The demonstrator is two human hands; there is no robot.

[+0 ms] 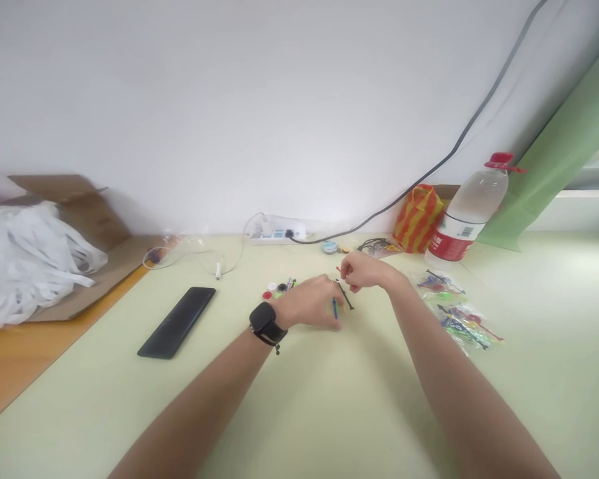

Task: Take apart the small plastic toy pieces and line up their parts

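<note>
My left hand (312,303), with a black watch (265,320) on its wrist, rests on the pale table with fingers curled around a small blue stick (335,309). My right hand (362,271) hovers just beyond it, fingers pinched on a thin dark rod (347,299) with a red bit at its upper end. The two hands almost touch. Small coloured round pieces (277,290) lie just left of my left hand.
A black phone (178,321) lies at left. Clear bags of coloured parts (454,309) lie at right, near a plastic bottle (466,223) and an orange-yellow bag (419,218). A power strip (278,233) and cables sit by the wall. Cardboard and white plastic (30,259) fill the far left.
</note>
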